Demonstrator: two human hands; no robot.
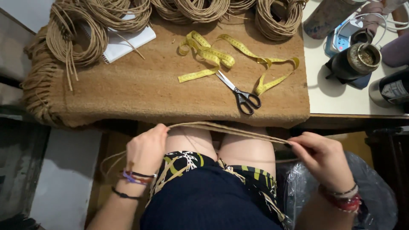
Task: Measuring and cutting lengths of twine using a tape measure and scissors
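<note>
Currently, a bundle of several tan cords (226, 129) runs taut between both hands, just below the near edge of the surface (353, 106) and above the person's knees. The left hand (147, 149) has its fingers (162, 130) closed on one end of the bundle; loose strands loop down past the wrist on that side. The right hand (321, 155) pinches the other end, its fingers (298, 142) pressed together on the cords.

Risks, judged from this position:

1. Strand slip. The bundle holds several separate cords. If either pinch loosens, single strands could slide unevenly and the ends would no longer align.
2. Tangling. The slack loops hanging beside the left wrist may catch on the bracelets (136, 176) there.
3. Snagging. The bundle lies close to the frayed edge of the brown mat (128, 91) covering the surface; a raised strand could hook on its fibres.
4. Reach hazard. The scissors (240, 93) lie near the near edge of the mat, blades partly across the yellow tape measure (213, 57). A blind reach could meet the blades or drag the tape off.
5. Coil disturbance. The cord coils (76, 38) along the far edge and the left corner trail loose ends over the notebook (128, 42); a pull there could unwind 1 of them.
6. Spillage. Containers (355, 59) crowd the right corner, well apart from the cords.
</note>
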